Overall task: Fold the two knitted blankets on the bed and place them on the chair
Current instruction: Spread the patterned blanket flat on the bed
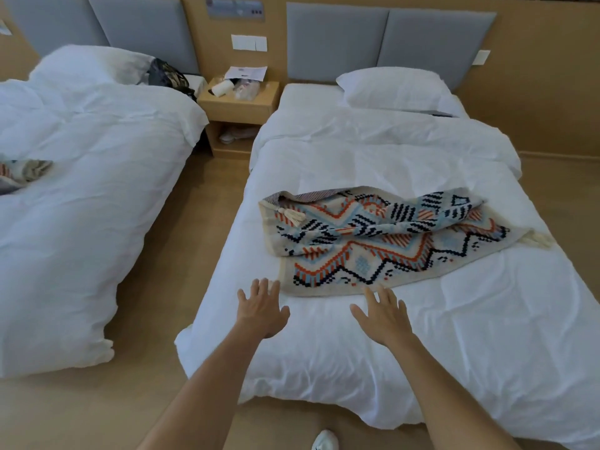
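Note:
A knitted blanket (383,241) with orange, blue and black zigzags and cream tassels lies rumpled across the middle of the right bed (422,336). Both my arms reach over the bed's foot. My left hand (261,308) hovers with fingers spread just short of the blanket's near left corner. My right hand (383,315) is spread too, its fingertips at the blanket's near edge. Neither hand holds anything. A second patterned blanket (22,172) lies bunched at the left edge of the left bed (81,190), partly cut off by the frame. No chair is in view.
A wooden nightstand (238,105) with papers and bottles stands between the beds. A pillow (394,87) lies at the right bed's head, and a dark bag (168,77) on the left bed. A wooden floor aisle (181,241) separates the beds. My white shoe (324,440) shows below.

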A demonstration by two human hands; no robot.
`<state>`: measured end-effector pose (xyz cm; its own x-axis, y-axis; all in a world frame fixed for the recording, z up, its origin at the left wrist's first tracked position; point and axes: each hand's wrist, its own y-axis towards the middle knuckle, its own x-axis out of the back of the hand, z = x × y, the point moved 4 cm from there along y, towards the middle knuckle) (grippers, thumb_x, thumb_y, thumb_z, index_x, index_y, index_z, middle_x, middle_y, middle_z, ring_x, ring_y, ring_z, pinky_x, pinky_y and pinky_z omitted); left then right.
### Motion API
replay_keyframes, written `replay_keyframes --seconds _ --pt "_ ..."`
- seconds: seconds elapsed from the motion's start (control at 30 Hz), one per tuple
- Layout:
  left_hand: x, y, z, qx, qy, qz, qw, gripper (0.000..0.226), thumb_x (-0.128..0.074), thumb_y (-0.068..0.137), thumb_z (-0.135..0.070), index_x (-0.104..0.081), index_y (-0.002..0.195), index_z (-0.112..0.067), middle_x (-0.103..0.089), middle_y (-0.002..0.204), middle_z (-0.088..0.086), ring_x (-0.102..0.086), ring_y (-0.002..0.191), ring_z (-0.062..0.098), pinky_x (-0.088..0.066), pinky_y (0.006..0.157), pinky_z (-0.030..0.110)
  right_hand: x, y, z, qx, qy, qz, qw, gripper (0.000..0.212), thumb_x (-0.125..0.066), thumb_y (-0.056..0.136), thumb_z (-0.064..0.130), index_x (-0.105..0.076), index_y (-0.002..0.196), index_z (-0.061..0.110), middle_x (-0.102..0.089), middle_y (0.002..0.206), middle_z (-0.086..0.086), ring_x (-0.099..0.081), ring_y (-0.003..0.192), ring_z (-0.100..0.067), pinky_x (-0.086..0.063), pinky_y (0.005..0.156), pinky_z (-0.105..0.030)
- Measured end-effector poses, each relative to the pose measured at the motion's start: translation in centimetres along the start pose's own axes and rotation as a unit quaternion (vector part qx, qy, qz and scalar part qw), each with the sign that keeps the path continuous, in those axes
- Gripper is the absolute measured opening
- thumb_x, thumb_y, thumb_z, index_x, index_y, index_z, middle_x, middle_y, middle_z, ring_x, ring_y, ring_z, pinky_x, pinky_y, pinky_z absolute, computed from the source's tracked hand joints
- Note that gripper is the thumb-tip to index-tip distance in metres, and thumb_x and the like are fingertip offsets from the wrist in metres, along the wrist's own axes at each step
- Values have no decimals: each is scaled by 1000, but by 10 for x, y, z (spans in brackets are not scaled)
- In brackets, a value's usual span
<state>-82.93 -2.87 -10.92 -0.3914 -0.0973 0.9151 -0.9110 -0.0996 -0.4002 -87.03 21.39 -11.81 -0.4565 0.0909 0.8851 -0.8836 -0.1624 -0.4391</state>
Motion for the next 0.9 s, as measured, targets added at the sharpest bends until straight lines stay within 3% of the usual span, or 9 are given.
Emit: replay_keyframes --seconds 0.3,0.47,0.7,0.9 --pt "-7 89 28 19 8 61 998 56 -37 94 -40 -24 142 -16 -21 151 6 -12 142 26 -19 110 47 -6 99 33 29 -7 46 999 60 -25 99 48 -8 150 24 2 158 -9 2 145 -28 -6 115 -49" --pt "-23 159 37 -30 19 81 996 57 -37 94 -36 -22 145 -12 -19 154 5 -11 144 24 -19 113 47 -23 150 48 28 -22 63 997 60 -31 98 46 -11 150 22 -3 158 -10 -4 144 -28 -11 115 -49" --pt "-89 227 20 -104 75 125 984 63 -42 92 -28 -17 147 -12 -14 154 10 -8 144 29 -16 115 45 -76 210 41 22 -45 118 992 64 -36 98 40 -4 151 22 4 158 -10 2 145 -29 -7 116 -47" --pt "-151 276 6 -150 129 112 974 85 -57 87 -18 -1 150 -9 4 157 15 6 145 33 -4 118 47 -129 269 26 73 -110 103 986 71 -52 92 27 -12 150 20 -1 158 -12 -5 144 -31 -12 114 -50"
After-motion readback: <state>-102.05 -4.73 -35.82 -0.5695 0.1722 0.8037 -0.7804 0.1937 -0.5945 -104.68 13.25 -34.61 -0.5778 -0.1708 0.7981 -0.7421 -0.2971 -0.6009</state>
